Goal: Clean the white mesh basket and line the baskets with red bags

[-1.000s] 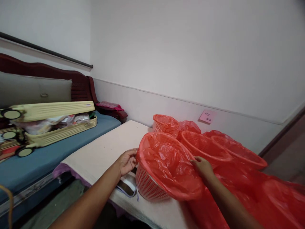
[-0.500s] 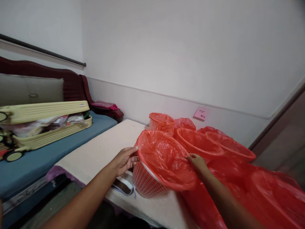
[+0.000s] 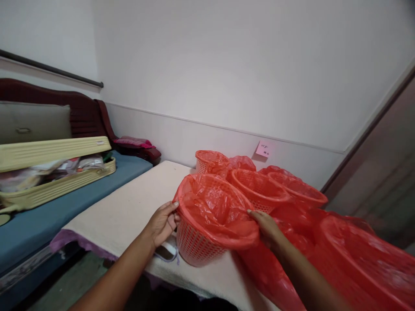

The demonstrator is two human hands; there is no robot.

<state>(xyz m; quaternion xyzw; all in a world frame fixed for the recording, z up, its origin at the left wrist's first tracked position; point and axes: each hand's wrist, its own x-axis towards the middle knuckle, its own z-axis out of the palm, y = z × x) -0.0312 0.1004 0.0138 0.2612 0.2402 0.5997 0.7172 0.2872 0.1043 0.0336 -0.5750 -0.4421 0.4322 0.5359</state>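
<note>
A red perforated plastic basket (image 3: 197, 242) stands on the cloth-covered table in front of me. A thin red plastic bag (image 3: 217, 201) lines it, with its edge folded out over the rim. My left hand (image 3: 164, 222) is closed at the left side, thumb on top and fingers under the rim, pinching the bag's edge there. On the right side, my right hand (image 3: 264, 222) pinches the bag at the rim; some of its fingers are hidden. A strap with a purple edge (image 3: 167, 254) lies by the basket's left foot.
More bag-lined red baskets stand behind, such as one basket (image 3: 259, 190), and to the right, another basket (image 3: 363, 259). A pink note (image 3: 262, 149) is on the wall. Left of the table (image 3: 129, 198), an open yellow suitcase (image 3: 65, 185) lies on a blue bed (image 3: 136, 164).
The view has shifted, so everything sits a little further left. Along the front rim, the bag now covers the pale edge that showed before. Both hands keep their hold.
</note>
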